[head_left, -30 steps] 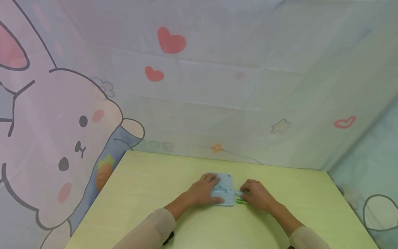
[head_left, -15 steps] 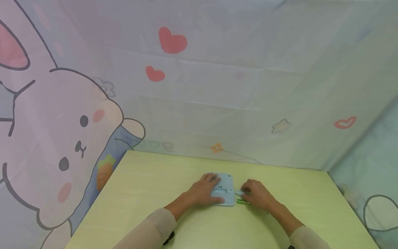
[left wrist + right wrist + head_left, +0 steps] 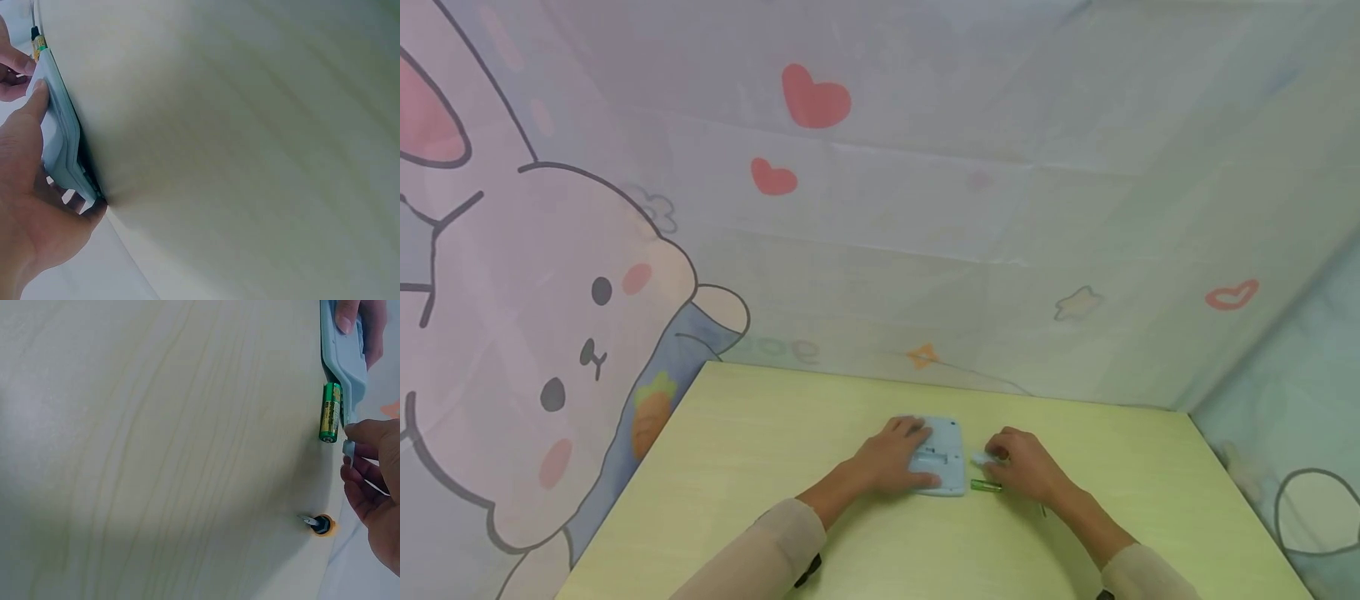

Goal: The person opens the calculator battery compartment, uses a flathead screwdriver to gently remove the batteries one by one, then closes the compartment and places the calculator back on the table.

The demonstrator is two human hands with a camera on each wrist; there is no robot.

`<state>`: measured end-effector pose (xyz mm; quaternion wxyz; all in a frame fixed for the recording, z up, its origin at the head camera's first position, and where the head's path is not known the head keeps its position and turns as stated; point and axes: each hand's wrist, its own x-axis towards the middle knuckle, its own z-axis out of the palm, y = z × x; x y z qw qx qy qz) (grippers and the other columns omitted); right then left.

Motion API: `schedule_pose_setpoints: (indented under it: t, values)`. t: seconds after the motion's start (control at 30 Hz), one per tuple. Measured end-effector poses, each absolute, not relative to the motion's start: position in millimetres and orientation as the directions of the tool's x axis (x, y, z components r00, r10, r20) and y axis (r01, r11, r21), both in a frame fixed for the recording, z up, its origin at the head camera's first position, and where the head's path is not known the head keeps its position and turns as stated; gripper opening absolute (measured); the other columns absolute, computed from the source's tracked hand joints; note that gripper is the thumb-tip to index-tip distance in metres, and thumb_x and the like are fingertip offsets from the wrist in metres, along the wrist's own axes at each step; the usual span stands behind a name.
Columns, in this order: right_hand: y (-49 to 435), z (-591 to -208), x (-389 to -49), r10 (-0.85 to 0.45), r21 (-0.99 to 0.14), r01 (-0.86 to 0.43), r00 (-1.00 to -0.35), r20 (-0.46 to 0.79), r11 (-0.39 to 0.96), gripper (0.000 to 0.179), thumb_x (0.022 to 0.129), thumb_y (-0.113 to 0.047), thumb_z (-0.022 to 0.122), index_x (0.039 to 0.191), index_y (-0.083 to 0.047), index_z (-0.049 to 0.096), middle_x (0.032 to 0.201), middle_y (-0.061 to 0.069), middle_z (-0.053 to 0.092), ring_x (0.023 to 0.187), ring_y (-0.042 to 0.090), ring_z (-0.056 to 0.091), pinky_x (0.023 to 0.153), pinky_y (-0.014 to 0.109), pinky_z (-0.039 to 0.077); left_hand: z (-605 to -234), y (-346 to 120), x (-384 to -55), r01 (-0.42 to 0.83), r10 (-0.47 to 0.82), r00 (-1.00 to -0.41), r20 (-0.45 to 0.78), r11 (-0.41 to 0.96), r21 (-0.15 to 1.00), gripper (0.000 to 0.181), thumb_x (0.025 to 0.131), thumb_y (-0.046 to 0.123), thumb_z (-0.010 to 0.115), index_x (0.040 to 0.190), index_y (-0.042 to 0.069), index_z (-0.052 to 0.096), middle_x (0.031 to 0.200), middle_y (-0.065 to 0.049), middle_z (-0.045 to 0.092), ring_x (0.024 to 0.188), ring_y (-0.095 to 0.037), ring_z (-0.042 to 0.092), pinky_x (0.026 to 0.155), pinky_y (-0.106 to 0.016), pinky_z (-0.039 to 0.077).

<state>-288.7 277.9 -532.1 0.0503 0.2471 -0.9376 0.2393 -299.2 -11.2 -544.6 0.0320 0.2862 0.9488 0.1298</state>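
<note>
A light blue calculator (image 3: 951,450) lies face down on the table, its battery slot facing up. My left hand (image 3: 891,457) grips it from the left, thumb on the near part and fingers spread toward the far edge. Just right of the calculator, my right hand (image 3: 1026,467) pinches a small light blue battery cover (image 3: 349,450) between thumb and fingers. Part of the cover is hidden by the fingers. A green battery (image 3: 330,412) lies on the table between the calculator and my right hand.
A screwdriver with an orange and black handle (image 3: 324,525) lies by my right wrist, mostly hidden in the head view. The pale yellow table (image 3: 775,433) ends at a printed cloth backdrop (image 3: 880,250) behind and a side cloth at the right.
My right hand has shifted slightly away from me with the battery cover, and more of the green battery shows. The left hand and calculator have stayed in place.
</note>
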Motion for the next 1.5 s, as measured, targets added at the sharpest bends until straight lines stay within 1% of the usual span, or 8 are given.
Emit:
schedule_pose_setpoints:
  t: [0.17,0.4,0.67,0.97,1.2,1.37,1.5]
  values:
    - [278,-529,-286,-0.427,-0.447,-0.485,-0.874,0.232,0.752,0.015,0.090,-0.006,0.083,0.103,-0.002,0.078,0.094,0.000,0.067,0.087,0.018,0.066,0.077,0.035,0.058,-544,-10,-300,0.528,0.548,-0.836,0.003,0.804,0.273,0.089,0.096,0.074,0.061,0.165,0.021,0.041,0.169,0.002,0.034,0.156,-0.021,0.029,0.111,-0.042,0.047]
    - [271,-521,-285,-0.417,-0.466,-0.501,-0.865,0.278,0.729,0.015,0.092,-0.008,0.083,0.105,-0.005,0.078,0.098,0.000,0.070,0.090,0.018,0.067,0.082,0.040,0.059,-544,-10,-299,0.534,0.553,-0.833,0.007,0.802,0.268,0.088,0.096,0.072,0.060,0.165,0.020,0.041,0.168,0.000,0.035,0.154,-0.023,0.031,0.106,-0.044,0.050]
    - [260,-515,-280,-0.425,-0.492,-0.517,-0.856,0.295,0.700,0.016,0.091,-0.006,0.082,0.106,-0.004,0.078,0.101,0.003,0.071,0.093,0.021,0.069,0.085,0.043,0.060,-543,-10,-299,0.530,0.551,-0.834,-0.002,0.803,0.274,0.088,0.097,0.072,0.061,0.165,0.020,0.040,0.168,-0.001,0.034,0.155,-0.024,0.030,0.107,-0.044,0.050]
    - [254,-513,-278,-0.448,-0.485,-0.544,-0.839,0.309,0.685,0.014,0.091,-0.005,0.082,0.105,-0.006,0.077,0.100,0.000,0.070,0.092,0.022,0.068,0.084,0.044,0.060,-541,-11,-298,0.536,0.557,-0.831,0.004,0.797,0.279,0.088,0.097,0.070,0.062,0.165,0.018,0.040,0.168,-0.002,0.034,0.155,-0.024,0.030,0.106,-0.044,0.051]
    - [249,-515,-275,-0.471,-0.482,-0.575,-0.818,0.330,0.661,0.017,0.090,-0.003,0.082,0.106,-0.005,0.077,0.101,0.003,0.071,0.092,0.023,0.069,0.082,0.043,0.061,-541,-11,-297,0.542,0.564,-0.826,0.003,0.792,0.280,0.088,0.098,0.070,0.062,0.165,0.017,0.040,0.168,-0.003,0.034,0.155,-0.025,0.030,0.105,-0.044,0.051]
    - [247,-517,-280,-0.485,-0.475,-0.580,-0.814,0.318,0.662,0.018,0.090,-0.005,0.083,0.108,-0.005,0.077,0.104,0.004,0.071,0.094,0.022,0.069,0.083,0.041,0.061,-544,-10,-302,0.533,0.554,-0.832,0.001,0.800,0.275,0.089,0.097,0.071,0.060,0.165,0.019,0.039,0.169,-0.001,0.034,0.155,-0.024,0.029,0.106,-0.043,0.051]
    - [246,-517,-286,-0.495,-0.461,-0.592,-0.806,0.325,0.661,0.018,0.090,-0.006,0.083,0.108,-0.006,0.077,0.103,0.002,0.070,0.093,0.020,0.069,0.082,0.041,0.061,-546,-9,-305,0.530,0.550,-0.835,0.010,0.799,0.285,0.089,0.097,0.073,0.060,0.165,0.019,0.039,0.169,-0.001,0.033,0.156,-0.024,0.029,0.106,-0.044,0.051]
